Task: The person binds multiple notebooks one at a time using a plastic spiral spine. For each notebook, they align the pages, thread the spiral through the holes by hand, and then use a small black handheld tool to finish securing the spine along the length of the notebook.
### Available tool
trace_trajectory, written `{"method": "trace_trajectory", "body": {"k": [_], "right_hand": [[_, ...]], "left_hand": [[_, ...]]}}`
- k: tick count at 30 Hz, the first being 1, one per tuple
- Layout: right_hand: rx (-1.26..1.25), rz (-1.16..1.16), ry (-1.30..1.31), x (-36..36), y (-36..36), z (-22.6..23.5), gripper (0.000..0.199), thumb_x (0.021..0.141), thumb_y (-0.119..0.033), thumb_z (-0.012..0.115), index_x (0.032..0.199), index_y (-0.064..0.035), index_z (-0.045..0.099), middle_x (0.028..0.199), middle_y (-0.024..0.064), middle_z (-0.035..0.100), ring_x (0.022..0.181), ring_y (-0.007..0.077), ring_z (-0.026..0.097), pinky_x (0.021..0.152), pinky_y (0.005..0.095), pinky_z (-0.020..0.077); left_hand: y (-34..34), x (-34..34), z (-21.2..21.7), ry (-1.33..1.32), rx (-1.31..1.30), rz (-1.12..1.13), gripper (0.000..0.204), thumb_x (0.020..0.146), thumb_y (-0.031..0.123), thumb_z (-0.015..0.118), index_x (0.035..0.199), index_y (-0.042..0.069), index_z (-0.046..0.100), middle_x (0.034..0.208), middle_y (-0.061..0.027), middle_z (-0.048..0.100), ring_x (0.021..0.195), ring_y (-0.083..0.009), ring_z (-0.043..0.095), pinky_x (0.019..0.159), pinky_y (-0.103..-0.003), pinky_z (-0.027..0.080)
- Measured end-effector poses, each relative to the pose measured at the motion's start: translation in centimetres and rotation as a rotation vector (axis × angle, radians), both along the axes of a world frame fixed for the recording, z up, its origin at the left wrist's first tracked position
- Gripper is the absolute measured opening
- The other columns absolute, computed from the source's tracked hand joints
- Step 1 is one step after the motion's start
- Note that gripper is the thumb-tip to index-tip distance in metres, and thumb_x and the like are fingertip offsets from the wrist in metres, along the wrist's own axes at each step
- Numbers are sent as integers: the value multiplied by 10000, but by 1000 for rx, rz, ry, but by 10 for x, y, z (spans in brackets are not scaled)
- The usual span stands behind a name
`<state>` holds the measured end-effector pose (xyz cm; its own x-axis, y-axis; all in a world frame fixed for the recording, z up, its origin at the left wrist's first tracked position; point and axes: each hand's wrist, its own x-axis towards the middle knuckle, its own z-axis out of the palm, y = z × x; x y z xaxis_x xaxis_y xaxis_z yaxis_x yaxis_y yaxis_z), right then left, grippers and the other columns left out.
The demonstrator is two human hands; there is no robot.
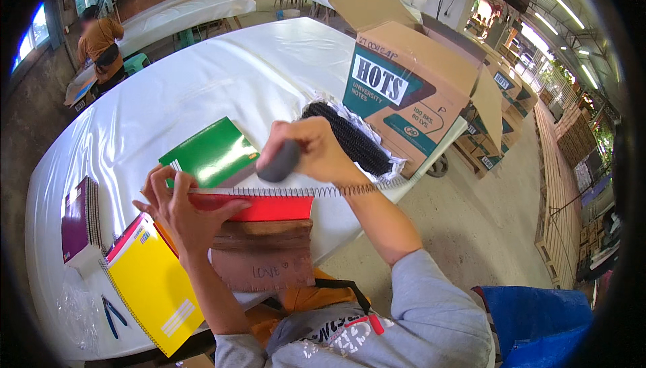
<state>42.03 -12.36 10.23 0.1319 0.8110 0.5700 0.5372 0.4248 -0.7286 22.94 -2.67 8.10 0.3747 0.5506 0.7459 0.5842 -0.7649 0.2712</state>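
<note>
My left hand (192,210) grips the left end of a red notebook (276,208), its thumb on the cover and fingers spread over the bound edge. A dark spiral coil (330,192) runs along that edge and sticks out past the right end, beneath my right forearm. In my right hand (306,144), closed, is a dark grey rounded object (280,161) held just above the coil; its kind is unclear. Under the notebook's near side is a brown leather-like pad (266,267). A green notebook (214,152) lies just beyond.
Yellow notebook (151,280), purple notebooks (81,223) and dark pliers (111,314) lie left on the white-covered table (269,51). Bundled black coils (353,136) rest beside an open cardboard box (410,85). More boxes (501,112) stand right; another person (101,45) works far left.
</note>
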Motion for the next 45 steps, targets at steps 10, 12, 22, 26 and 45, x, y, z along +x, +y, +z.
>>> {"method": "trace_trajectory", "body": {"k": [10,12,22,26,45], "right_hand": [[-3,88,-245,-8,25,-3,201,614,-18,647,803,-79,678,643,66,597,669,145,574,558,256,432],[-92,-99,-97,-10,28,7,167,627,-53,639,789,-77,673,639,78,598,652,175,568,571,285,442],[107,347,-210,-45,53,10,250,566,-15,660,813,-53,677,666,87,603,660,181,569,602,292,457],[-147,92,290,-25,50,6,241,606,57,555,803,-29,665,729,74,644,632,157,586,601,286,478],[-6,-79,-305,-55,113,3,203,661,56,603,824,-45,668,676,72,619,619,144,566,608,255,460]], "left_hand": [[18,-8,-21,-184,-8,-187,708,237,516,808,686,72,489,921,-95,435,949,-290,416,821,-461,350],[18,-8,-20,-176,-10,-172,691,255,491,822,690,75,482,959,-107,447,962,-295,416,819,-458,351],[46,-30,-30,-343,-105,-191,694,279,453,863,720,66,492,1111,-134,404,937,-280,480,684,-371,468],[44,-18,-28,-406,-64,-163,768,284,450,864,837,71,490,1079,-143,388,971,-313,458,725,-385,458],[57,-21,-50,-877,-619,-642,852,472,320,882,1109,61,379,914,-91,594,792,-169,589,643,-300,493]]}}
